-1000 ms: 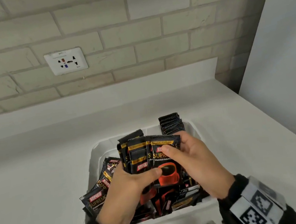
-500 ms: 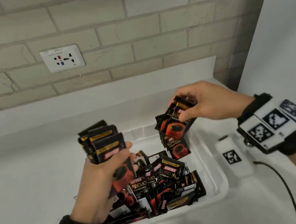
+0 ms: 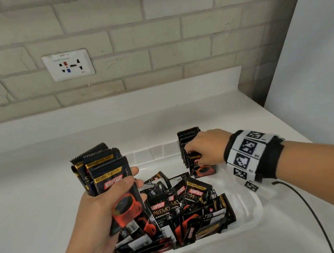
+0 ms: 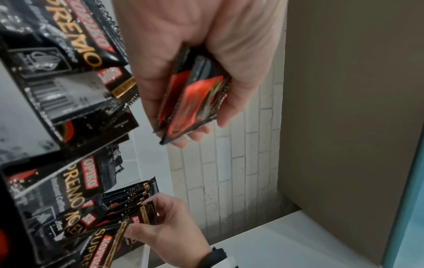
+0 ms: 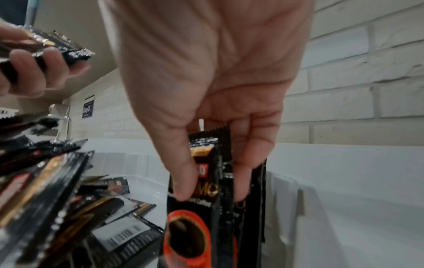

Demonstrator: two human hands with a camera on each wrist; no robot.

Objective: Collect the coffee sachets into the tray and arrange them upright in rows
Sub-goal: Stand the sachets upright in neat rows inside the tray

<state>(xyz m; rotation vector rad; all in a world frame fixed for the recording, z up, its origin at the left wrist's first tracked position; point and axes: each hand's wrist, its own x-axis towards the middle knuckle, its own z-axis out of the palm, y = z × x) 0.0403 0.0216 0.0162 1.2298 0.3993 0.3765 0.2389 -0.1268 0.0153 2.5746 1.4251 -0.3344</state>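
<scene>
Already an upright row of sachets point(image 3: 191, 150) stands in the tray's point(image 3: 250, 220) far right corner, pinched by the right hand point(image 3: 207, 150). Left hand point(image 3: 98, 220) grips a spare bundle point(image 3: 105, 171) above the loose heap point(image 3: 187, 206). Letting go carelessly could topple the unsupported row.

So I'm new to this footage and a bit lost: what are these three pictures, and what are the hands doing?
No machine here: a person wears three cameras. The head view looks down on a white counter with a white tray of loose Kopiko coffee sachets. The other two views look along each wrist. The left hand holds a bundle of sachets above the tray. The right hand pinches sachets standing in an upright row at the tray's far right corner. The checkered wristband belongs to the rig.
</scene>
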